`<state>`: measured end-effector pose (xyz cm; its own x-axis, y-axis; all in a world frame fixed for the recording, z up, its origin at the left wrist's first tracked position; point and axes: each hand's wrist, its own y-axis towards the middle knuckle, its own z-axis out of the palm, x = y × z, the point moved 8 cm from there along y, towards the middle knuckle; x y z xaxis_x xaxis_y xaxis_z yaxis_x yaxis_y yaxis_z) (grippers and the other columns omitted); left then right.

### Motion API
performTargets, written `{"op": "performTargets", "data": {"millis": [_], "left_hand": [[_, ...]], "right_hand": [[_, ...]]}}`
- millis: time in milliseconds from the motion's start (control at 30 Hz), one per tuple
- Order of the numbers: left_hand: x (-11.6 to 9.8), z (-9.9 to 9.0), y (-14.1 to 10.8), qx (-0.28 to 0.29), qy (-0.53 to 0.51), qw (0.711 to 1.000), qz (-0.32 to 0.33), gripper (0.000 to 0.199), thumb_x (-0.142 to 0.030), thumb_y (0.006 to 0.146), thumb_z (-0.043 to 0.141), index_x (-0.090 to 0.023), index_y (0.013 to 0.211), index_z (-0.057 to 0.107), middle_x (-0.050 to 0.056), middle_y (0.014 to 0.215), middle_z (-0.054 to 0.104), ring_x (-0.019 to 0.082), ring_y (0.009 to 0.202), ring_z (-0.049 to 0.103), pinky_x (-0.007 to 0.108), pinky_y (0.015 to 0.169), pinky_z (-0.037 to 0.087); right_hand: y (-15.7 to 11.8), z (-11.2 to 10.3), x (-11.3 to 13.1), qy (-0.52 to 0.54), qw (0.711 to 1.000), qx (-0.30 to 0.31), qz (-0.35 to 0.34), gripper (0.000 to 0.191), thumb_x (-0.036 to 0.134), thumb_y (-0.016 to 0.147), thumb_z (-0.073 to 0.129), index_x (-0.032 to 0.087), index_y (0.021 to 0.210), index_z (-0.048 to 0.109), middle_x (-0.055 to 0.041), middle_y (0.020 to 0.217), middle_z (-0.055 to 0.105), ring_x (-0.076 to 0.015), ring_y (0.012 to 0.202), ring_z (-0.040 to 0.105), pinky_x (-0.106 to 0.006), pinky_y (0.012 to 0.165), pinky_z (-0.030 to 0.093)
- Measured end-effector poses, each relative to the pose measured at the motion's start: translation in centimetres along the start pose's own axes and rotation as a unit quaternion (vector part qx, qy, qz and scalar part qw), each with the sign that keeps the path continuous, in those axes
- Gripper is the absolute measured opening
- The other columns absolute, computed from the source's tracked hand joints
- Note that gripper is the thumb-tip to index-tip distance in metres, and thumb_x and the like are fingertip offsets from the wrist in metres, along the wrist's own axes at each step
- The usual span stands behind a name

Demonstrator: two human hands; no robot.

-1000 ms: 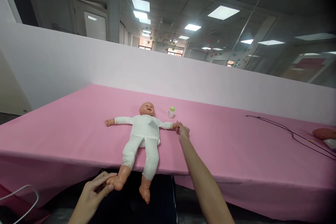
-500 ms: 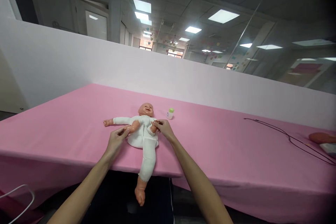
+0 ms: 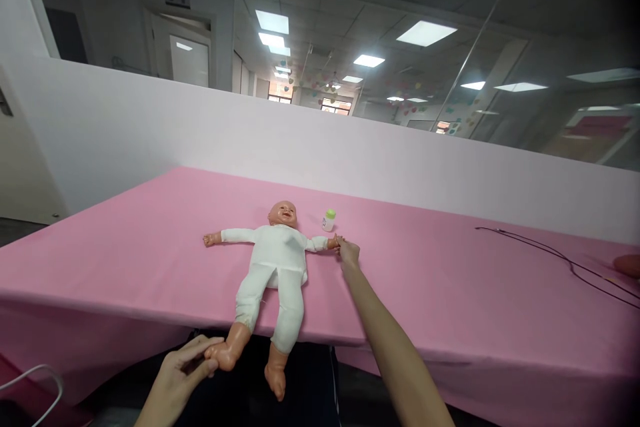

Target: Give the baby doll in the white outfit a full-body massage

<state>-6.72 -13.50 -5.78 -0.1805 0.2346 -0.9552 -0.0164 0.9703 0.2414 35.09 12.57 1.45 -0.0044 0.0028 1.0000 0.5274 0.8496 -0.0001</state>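
Observation:
A baby doll [image 3: 277, 253] with a white cloth body lies face up on the pink-covered table [image 3: 410, 287], its head toward the wall. Its legs reach over the near edge. At lower left, my left hand [image 3: 187, 367] pinches the doll's foot [image 3: 223, 353] between thumb and fingers. My right hand [image 3: 349, 251] grips the doll's hand [image 3: 333, 242] on the right side, with that arm stretched outward. On the left, the doll's other arm lies straight out to the side. Just beyond my right hand stands a small bottle [image 3: 329, 221] with a green cap.
Thin dark cables [image 3: 545, 252] lie across the table's right side, near an orange-brown object [image 3: 627, 265] cut off by the frame. A white wall [image 3: 350, 153] with glass above borders the far side. A white cable [image 3: 50, 380] hangs at lower left.
The doll's bent leg has been drawn down and straightened by my left hand, toward me. My right hand has moved right, pulling the doll's arm out from its chest.

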Motion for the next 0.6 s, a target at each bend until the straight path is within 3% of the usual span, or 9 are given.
{"op": "performTargets", "data": {"millis": [100,233,300,400,500,600], "left_hand": [[-2.4,0.2,2.3,-0.029,-0.011,1.000,0.006,0.044,-0.060,0.081,0.079,-0.019,0.098,0.088,0.010,0.089,0.080,0.025,0.076,0.072,0.032,0.069,0.059],[-5.7,0.2,8.7,-0.113,-0.052,0.992,0.004,0.051,-0.062,0.078,0.081,-0.017,0.102,0.085,0.011,0.105,0.081,0.032,0.097,0.074,0.037,0.083,0.061],[-6.4,1.0,12.0,-0.129,-0.087,0.988,0.005,0.058,-0.064,0.079,0.080,-0.014,0.108,0.084,0.013,0.111,0.081,0.032,0.101,0.074,0.038,0.087,0.060],[-6.0,3.0,15.4,-0.103,-0.131,0.986,-0.008,0.063,-0.066,0.078,0.080,-0.011,0.108,0.083,0.015,0.114,0.081,0.032,0.104,0.073,0.038,0.089,0.060],[-5.5,3.6,15.1,-0.099,-0.132,0.986,-0.009,0.062,-0.065,0.077,0.081,-0.012,0.109,0.083,0.015,0.114,0.081,0.032,0.103,0.074,0.039,0.090,0.060],[-5.2,2.3,11.2,-0.123,-0.092,0.988,0.001,0.059,-0.063,0.074,0.083,-0.015,0.108,0.084,0.013,0.112,0.081,0.034,0.104,0.075,0.041,0.089,0.061]], "right_hand": [[-0.8,1.5,2.5,0.042,0.997,0.057,-0.029,0.029,0.040,0.071,0.082,0.020,0.060,0.064,0.0009,0.056,0.060,-0.0127,0.052,0.048,-0.028,0.051,0.042],[-4.8,6.3,7.1,0.026,0.956,0.251,-0.148,0.033,0.048,0.073,0.084,0.018,0.067,0.070,0.0002,0.061,0.061,-0.0118,0.053,0.047,-0.028,0.052,0.039],[-7.7,8.6,7.6,-0.059,0.920,0.330,-0.201,0.032,0.048,0.077,0.081,0.018,0.070,0.073,-0.0011,0.062,0.064,-0.0132,0.054,0.052,-0.028,0.053,0.040],[-10.8,10.5,6.8,-0.129,0.887,0.371,-0.241,0.028,0.044,0.079,0.080,0.018,0.071,0.075,-0.0018,0.067,0.069,-0.0153,0.062,0.059,-0.027,0.059,0.043],[-10.5,10.7,6.1,-0.131,0.896,0.350,-0.240,0.027,0.044,0.077,0.082,0.018,0.071,0.074,-0.0016,0.070,0.070,-0.0157,0.066,0.060,-0.026,0.060,0.043],[-7.3,9.3,6.0,-0.084,0.928,0.305,-0.194,0.033,0.048,0.075,0.081,0.018,0.065,0.071,-0.0010,0.062,0.065,-0.0142,0.057,0.054,-0.027,0.055,0.041]]}}
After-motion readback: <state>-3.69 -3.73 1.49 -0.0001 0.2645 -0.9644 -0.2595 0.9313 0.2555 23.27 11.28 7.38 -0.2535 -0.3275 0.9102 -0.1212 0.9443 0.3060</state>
